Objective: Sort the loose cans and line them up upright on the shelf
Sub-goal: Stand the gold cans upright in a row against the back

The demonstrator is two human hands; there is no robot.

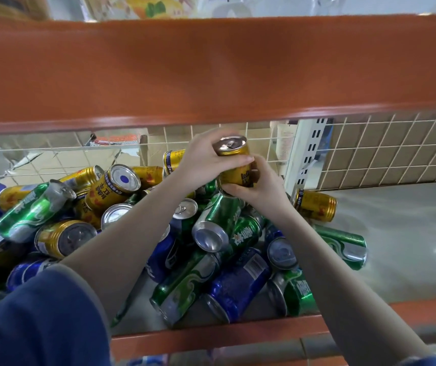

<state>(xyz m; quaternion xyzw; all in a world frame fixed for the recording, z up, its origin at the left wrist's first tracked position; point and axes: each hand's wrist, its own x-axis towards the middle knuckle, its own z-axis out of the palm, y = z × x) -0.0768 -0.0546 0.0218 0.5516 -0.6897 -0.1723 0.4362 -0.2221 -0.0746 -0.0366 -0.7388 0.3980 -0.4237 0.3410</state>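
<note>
Head view: one gold can (234,161) is held upright above the heap of loose cans (137,233), near the wire mesh back (369,149) of the shelf (409,233). Left of the gold can, the left hand (202,161) is wrapped round its upper wall, thumb laid across the front; right of it, the right hand (259,186) is curled under and round its base, so both grips are closed on the same can. For a clean placement, the gold can is best kept vertical and carried right to the bare shelf floor, set flat on its base. To the gold can's left, gold, green and blue cans are piled on their sides. To its right, another gold can (315,206) and a green can (343,247) are lying across the free floor and would likely need clearing before a row is started.
</note>
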